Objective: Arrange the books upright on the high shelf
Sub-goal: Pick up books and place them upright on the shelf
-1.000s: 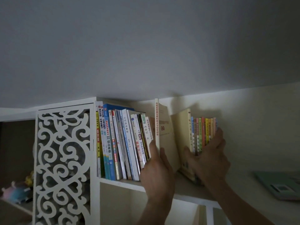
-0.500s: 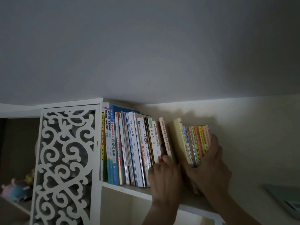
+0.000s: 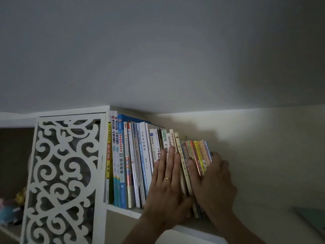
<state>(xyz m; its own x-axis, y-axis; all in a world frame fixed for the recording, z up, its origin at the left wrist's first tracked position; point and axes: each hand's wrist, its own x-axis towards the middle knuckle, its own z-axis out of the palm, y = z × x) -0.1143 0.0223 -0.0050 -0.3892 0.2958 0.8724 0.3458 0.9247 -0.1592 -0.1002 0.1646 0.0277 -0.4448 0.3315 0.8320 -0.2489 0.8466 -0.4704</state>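
Observation:
A row of books (image 3: 133,161) stands upright on the high white shelf (image 3: 123,209), spines outward. At its right end is a set of thin colourful books (image 3: 200,152), leaning slightly left against a cream book (image 3: 182,155). My left hand (image 3: 167,187) lies flat with fingers together against the spines in the middle of the row. My right hand (image 3: 214,180) wraps around the right end of the thin books, thumb on their spines and fingers behind. The lower parts of several spines are hidden by both hands.
A white carved lattice panel (image 3: 65,173) bounds the row on the left. The ceiling sits close above the tallest books. A teal flat object (image 3: 311,219) lies on the shelf at far right. Soft toys (image 3: 10,206) sit in the dim left compartment.
The cream book that my left hand held out has gone into the gap. The right group has been pushed left, closing the row. My left hand now lies flat on the spines.

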